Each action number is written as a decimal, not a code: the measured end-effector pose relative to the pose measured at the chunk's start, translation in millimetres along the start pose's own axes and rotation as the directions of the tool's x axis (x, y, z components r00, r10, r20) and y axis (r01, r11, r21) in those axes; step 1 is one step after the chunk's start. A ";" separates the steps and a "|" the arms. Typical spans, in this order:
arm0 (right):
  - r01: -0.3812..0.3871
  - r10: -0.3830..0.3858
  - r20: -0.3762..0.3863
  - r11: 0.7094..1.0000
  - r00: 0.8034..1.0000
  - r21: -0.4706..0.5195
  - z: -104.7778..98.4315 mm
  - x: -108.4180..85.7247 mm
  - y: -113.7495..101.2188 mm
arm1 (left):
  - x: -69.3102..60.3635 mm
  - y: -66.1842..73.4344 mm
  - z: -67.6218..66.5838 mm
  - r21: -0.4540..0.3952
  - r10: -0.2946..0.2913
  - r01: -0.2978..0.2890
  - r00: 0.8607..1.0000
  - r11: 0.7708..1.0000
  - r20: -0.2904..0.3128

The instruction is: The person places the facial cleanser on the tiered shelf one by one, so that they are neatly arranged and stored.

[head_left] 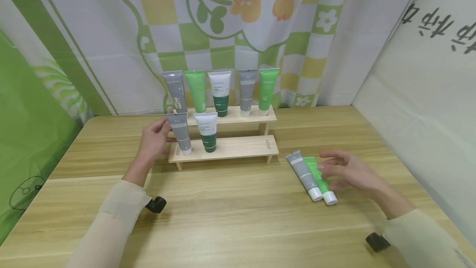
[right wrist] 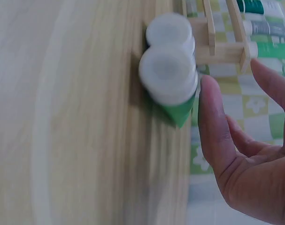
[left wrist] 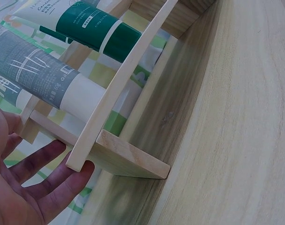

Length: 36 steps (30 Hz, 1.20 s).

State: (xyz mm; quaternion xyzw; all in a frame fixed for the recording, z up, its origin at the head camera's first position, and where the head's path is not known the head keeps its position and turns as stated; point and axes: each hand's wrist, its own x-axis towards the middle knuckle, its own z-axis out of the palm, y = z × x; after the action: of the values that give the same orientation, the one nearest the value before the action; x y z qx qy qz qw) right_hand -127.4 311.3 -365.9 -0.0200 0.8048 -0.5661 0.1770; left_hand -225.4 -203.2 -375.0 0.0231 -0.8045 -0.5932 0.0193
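A two-step wooden rack (head_left: 241, 147) stands on the table with cosmetic tubes upright on it. Its lower step carries a grey tube (head_left: 180, 131) at the left end and a white-and-green tube (head_left: 206, 133) beside it. My left hand (head_left: 154, 137) is at the rack's left end; in the left wrist view its loosely bent fingers (left wrist: 62, 187) touch the end of the lower step. On the right, another grey tube (head_left: 304, 175) and a green tube (head_left: 316, 173) lie side by side on the tabletop. Just over the green one is my right hand (head_left: 353, 173), fingers spread and holding nothing.
Several tubes line the upper step, including a dark grey one (head_left: 176, 90) and a bright green one (head_left: 268, 90). A checked floral curtain (head_left: 245, 20) hangs behind the table (head_left: 223, 218). A white wall panel (head_left: 420, 86) borders the right side.
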 end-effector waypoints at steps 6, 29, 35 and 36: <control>-0.045 0.045 0.011 0.999 0.999 0.016 -10.8 -0.9 12.0 | -1.5 2.2 -0.4 -0.009 -0.008 0.008 1.000 1.000 0.002; -0.085 0.087 -0.002 0.977 0.996 -0.197 1.5 5.3 15.1 | -1.3 2.0 0.4 0.008 -0.008 0.008 1.000 1.000 0.003; -0.101 0.104 0.001 0.964 0.995 -0.244 7.2 7.9 9.7 | -1.4 1.8 0.7 0.006 0.003 -0.003 1.000 1.000 -0.001; -0.100 0.104 0.002 0.964 0.995 -0.246 7.8 8.1 9.4 | -1.3 1.5 0.7 0.007 0.003 -0.003 1.000 1.000 -0.002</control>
State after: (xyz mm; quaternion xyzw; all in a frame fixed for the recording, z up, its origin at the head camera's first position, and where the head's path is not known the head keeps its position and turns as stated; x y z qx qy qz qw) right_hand -131.0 305.8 -378.9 -0.0045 0.8673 -0.4521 0.2084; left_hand -224.2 -202.0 -373.8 0.0227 -0.8066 -0.5903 0.0209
